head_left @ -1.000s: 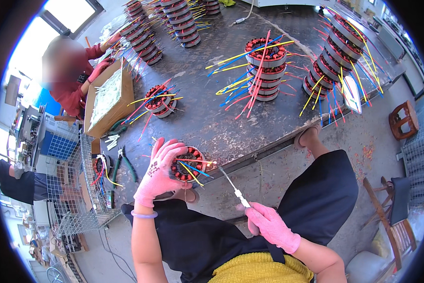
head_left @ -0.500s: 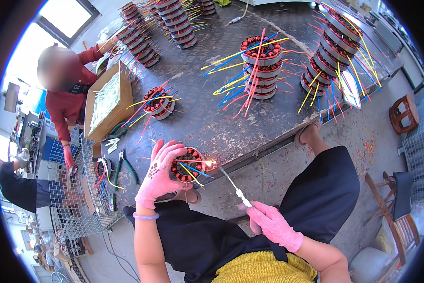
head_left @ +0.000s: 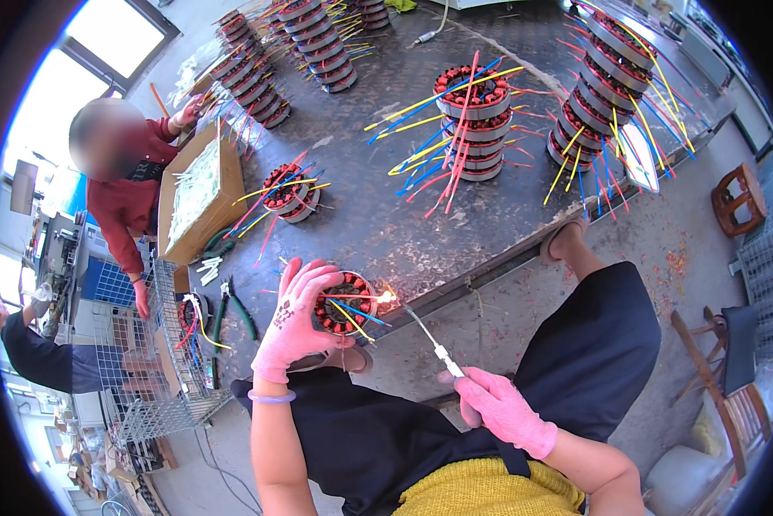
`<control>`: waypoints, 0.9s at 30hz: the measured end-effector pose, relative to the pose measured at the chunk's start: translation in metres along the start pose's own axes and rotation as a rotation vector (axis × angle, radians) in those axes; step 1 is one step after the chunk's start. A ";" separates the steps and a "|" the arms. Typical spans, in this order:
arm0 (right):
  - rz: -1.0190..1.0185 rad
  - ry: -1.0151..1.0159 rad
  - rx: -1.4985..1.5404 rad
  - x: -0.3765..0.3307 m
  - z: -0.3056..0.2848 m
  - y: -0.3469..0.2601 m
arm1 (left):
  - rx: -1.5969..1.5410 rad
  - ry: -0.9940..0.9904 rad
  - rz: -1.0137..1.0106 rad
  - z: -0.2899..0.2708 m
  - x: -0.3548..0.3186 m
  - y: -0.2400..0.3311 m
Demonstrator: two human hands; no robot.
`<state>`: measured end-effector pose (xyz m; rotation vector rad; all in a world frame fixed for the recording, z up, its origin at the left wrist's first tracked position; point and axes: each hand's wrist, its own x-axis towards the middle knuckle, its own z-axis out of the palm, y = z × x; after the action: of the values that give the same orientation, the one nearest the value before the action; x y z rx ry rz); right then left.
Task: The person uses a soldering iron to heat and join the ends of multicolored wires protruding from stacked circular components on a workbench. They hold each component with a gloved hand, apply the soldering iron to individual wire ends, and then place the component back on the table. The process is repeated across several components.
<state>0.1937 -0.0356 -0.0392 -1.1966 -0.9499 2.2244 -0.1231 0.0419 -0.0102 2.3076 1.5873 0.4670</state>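
My left hand (head_left: 292, 325), in a pink glove, is closed around the side of a motor stator (head_left: 368, 288) at the table's near edge. The stator has red windings, with red, blue and yellow wires reaching over its opening to the right. In my right hand (head_left: 505, 411), also gloved in pink, is a small gas torch (head_left: 443, 354) with a thin metal nozzle and a white section. A bright orange flame (head_left: 388, 297) glows at the end of the red wire, between stator and nozzle.
Stacks of wired stators (head_left: 479, 138) stand on the dark table (head_left: 378, 206), with a shorter piece (head_left: 292, 196) nearer. Cutting pliers (head_left: 239, 311) and a wired stator lie left, beside a wire basket (head_left: 159, 387). A co-worker (head_left: 128, 206) is by a cardboard box (head_left: 223, 189).
My hands stay nearly in place, with the flame still at the wire end. The co-worker's lower hand, which held a small ring-shaped part, now shows none; their other hand has shifted near the stacks.
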 end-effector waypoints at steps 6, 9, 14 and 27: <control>-0.088 0.005 0.009 -0.010 -0.005 -0.001 | -0.029 0.003 0.004 -0.001 -0.003 -0.005; -0.106 0.015 0.072 -0.027 -0.012 -0.012 | -0.081 0.030 -0.008 -0.002 -0.004 -0.006; -0.179 0.117 0.057 -0.055 -0.029 -0.021 | -0.098 0.182 0.032 -0.048 -0.012 0.051; -0.401 0.168 -0.010 -0.064 -0.036 -0.027 | -0.075 0.296 0.125 -0.113 -0.032 0.083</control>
<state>0.2595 -0.0463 0.0021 -1.0675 -1.0293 1.7794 -0.1119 -0.0095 0.1235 2.3752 1.5234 0.9191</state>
